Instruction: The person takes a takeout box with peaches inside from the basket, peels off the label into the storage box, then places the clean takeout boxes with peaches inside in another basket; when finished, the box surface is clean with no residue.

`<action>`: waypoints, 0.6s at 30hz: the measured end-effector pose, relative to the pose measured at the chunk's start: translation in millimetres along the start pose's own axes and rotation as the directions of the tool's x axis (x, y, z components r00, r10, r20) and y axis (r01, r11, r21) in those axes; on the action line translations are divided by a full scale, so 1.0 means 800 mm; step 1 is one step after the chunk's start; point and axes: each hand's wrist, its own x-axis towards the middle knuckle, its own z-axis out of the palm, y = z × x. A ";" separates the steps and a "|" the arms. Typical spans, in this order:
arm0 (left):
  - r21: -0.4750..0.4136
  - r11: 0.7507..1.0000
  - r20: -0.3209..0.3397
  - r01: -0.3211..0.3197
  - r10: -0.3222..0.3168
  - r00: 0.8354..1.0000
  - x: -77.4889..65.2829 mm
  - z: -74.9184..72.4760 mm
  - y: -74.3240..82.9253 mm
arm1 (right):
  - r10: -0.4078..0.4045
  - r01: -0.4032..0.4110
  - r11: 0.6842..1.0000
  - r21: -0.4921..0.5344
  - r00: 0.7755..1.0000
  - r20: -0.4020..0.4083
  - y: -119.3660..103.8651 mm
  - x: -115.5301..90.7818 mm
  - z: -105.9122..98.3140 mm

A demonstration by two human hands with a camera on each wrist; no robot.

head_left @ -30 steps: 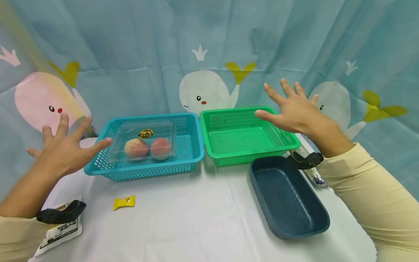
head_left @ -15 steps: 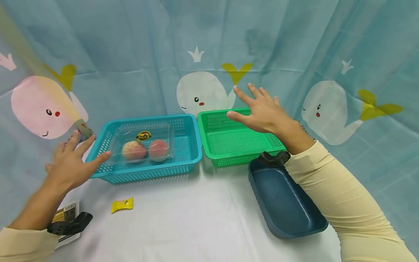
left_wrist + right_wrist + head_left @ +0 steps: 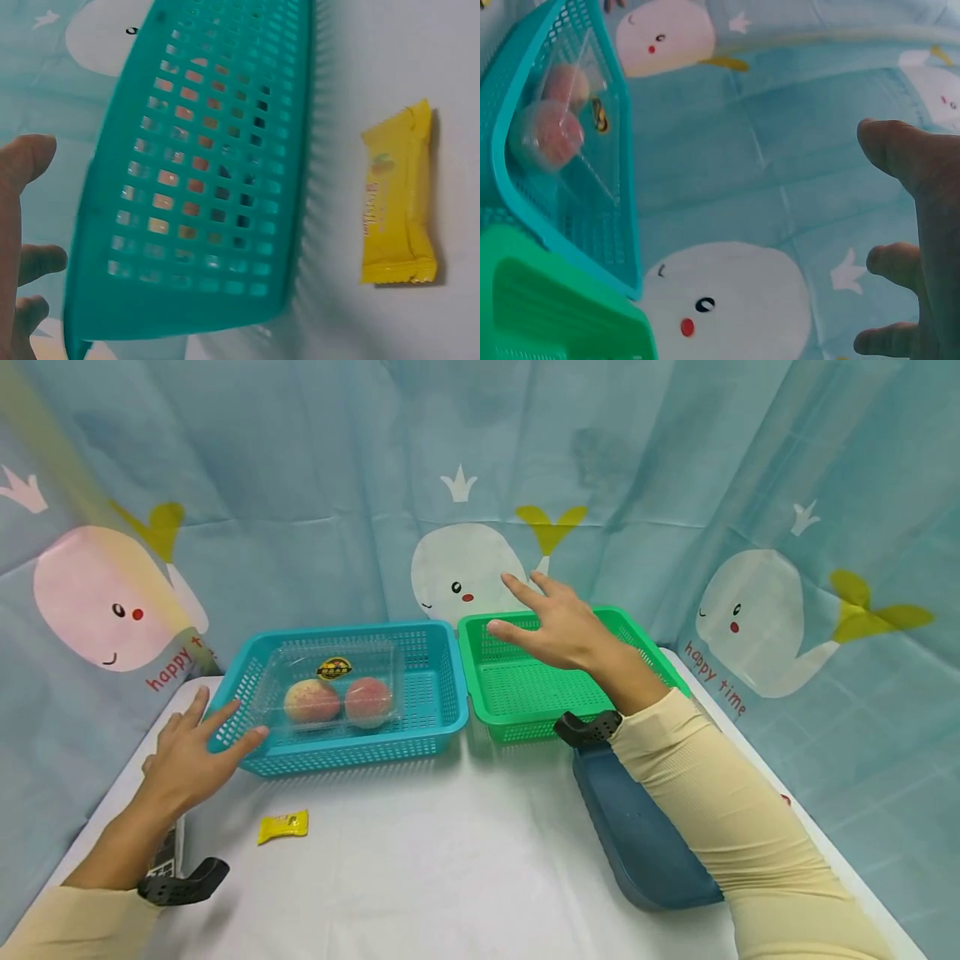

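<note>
My left hand, fingers spread and holding nothing, hovers at the left end of the blue basket. Inside that basket sits a clear plastic box with two peaches and a dark label. My right hand is raised over the green basket, fingers spread and nothing in its grasp. In the left wrist view, the yellow wrapped snack lies beside the blue basket's wall. The right wrist view shows the peach box tilted by the camera angle.
A dark blue tub stands at the right, partly hidden by the right forearm. A printed packet lies behind the left wrist, mostly covered. A whale-print curtain hangs behind the white table.
My right hand has moved left, from the green basket's right end to over its middle. My left hand has come down and right, nearer the blue basket.
</note>
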 end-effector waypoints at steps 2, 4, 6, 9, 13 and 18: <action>-0.006 1.000 0.006 0.012 -0.012 1.000 0.000 0.004 -0.003 | -0.003 0.003 1.000 0.030 1.000 -0.001 -0.003 0.005 0.007; -0.010 1.000 0.010 0.023 -0.023 1.000 0.001 0.007 -0.005 | -0.004 0.004 0.998 0.058 1.000 -0.002 -0.006 0.010 0.014; -0.009 1.000 0.014 0.029 -0.029 0.999 0.001 0.010 -0.008 | -0.001 0.001 0.996 0.088 1.000 0.001 -0.011 0.015 0.021; -0.008 0.999 0.021 0.043 -0.043 0.999 0.000 0.013 -0.013 | 0.005 -0.006 0.989 0.145 1.000 0.011 -0.018 0.023 0.034; -0.014 0.998 0.025 0.068 -0.068 0.997 -0.001 0.016 -0.018 | 0.000 -0.005 0.974 0.228 1.000 0.021 -0.027 0.035 0.054; -0.043 0.994 0.030 0.102 -0.101 0.994 0.004 0.020 -0.019 | 0.008 -0.022 0.947 0.321 0.999 0.043 -0.035 0.048 0.078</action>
